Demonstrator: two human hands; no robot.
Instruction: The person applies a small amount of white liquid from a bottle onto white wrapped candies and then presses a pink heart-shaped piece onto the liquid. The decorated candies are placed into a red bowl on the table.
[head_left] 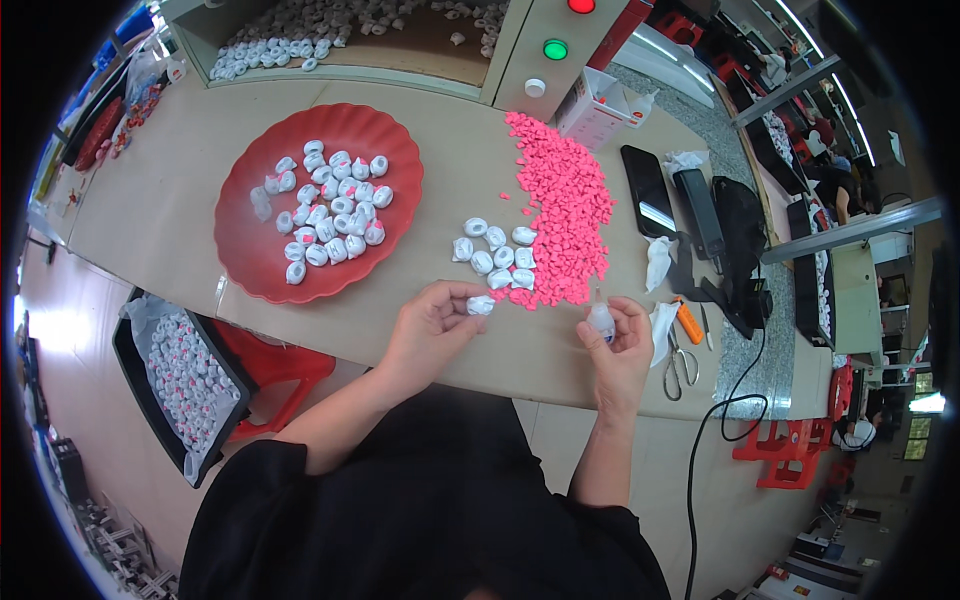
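Observation:
My left hand (425, 335) pinches a small white rounded piece (481, 305) between thumb and fingertips, just above the table's near edge. In my right hand (622, 358) is a small translucent squeeze bottle (601, 320), its narrow tip pointing up and away from me. Between and beyond the hands lies a group of similar white pieces (497, 236). To their right spreads a heap of small bright pink pieces (570, 205). A red scalloped plate (243, 215) at the left holds many white pieces, some with pink parts showing.
An open-fronted cabinet (330, 75) with white pieces inside stands at the back. Right of the heap are a white box (590, 108), a black phone (648, 188), scissors (677, 365) and an orange-handled tool (688, 322). A black tray (135, 365) of pieces rests by a red stool (290, 375).

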